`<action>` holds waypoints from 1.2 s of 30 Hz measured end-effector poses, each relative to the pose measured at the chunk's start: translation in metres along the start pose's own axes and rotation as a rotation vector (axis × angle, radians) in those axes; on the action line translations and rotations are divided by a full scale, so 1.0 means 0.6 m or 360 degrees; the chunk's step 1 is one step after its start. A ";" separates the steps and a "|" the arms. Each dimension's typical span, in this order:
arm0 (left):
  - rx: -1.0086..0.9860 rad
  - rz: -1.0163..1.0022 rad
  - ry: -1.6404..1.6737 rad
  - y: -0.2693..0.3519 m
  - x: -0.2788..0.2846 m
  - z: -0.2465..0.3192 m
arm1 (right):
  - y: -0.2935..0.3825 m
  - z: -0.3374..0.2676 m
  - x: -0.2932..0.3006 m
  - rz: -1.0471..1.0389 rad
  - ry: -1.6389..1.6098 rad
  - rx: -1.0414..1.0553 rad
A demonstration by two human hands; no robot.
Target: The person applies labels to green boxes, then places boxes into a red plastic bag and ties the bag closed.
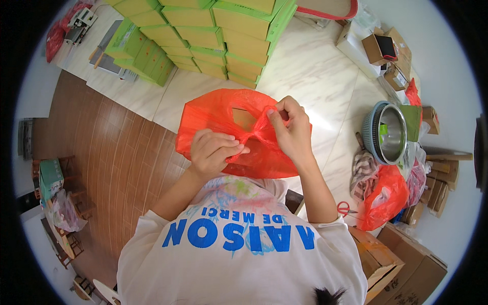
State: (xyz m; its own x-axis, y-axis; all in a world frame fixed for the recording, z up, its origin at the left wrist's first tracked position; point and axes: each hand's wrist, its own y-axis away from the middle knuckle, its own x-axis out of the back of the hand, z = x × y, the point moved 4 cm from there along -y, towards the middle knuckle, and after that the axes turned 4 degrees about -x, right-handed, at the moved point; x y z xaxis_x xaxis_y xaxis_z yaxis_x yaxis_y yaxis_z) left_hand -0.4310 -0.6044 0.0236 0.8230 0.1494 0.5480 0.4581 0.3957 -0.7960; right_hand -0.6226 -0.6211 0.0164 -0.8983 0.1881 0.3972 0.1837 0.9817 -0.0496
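Observation:
A red plastic bag [206, 106] bulges in front of my chest, at the near edge of the marble-patterned table. Through the gap between its gathered handles a yellowish cardboard surface [244, 119] shows inside. My left hand [213, 150] grips one twisted strip of the bag between thumb and fingers. On the other side my right hand [291, 127] pinches a second gathered strip. The two strips cross or meet between my hands; whether they form a finished knot is unclear. The bag's underside and most of its contents are hidden.
Stacked green-and-yellow boxes [244, 42] stand at the back of the table [305, 65]. To the right are nested colanders with a metal bowl [392, 133], a striped cloth [364, 175], another red bag [385, 198] and red-handled scissors [344, 208]. Cardboard boxes [408, 263] stand at lower right.

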 end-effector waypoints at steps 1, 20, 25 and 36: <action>0.0101 -0.0034 0.0023 0.021 -0.003 -0.001 | -0.007 0.014 0.001 0.0068 0.0109 0.0018; 0.1706 -0.0214 0.1391 0.037 -0.020 -0.030 | 0.065 -0.034 -0.040 -0.0219 -0.0544 -0.0023; 0.1811 -0.0187 0.1503 0.032 -0.038 -0.028 | 0.081 -0.046 -0.035 0.0072 -0.0359 -0.0008; 0.0436 -0.0605 0.0341 -0.006 -0.044 -0.045 | 0.099 -0.031 -0.061 0.0574 0.0080 -0.0017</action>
State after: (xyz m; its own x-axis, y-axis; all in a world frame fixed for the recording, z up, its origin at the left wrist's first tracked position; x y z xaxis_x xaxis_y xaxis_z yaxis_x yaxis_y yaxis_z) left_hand -0.4453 -0.6343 0.0048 0.6787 -0.2290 0.6978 0.6574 0.6130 -0.4383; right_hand -0.5717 -0.5700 0.0158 -0.7540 0.5206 0.4006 0.4898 0.8519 -0.1853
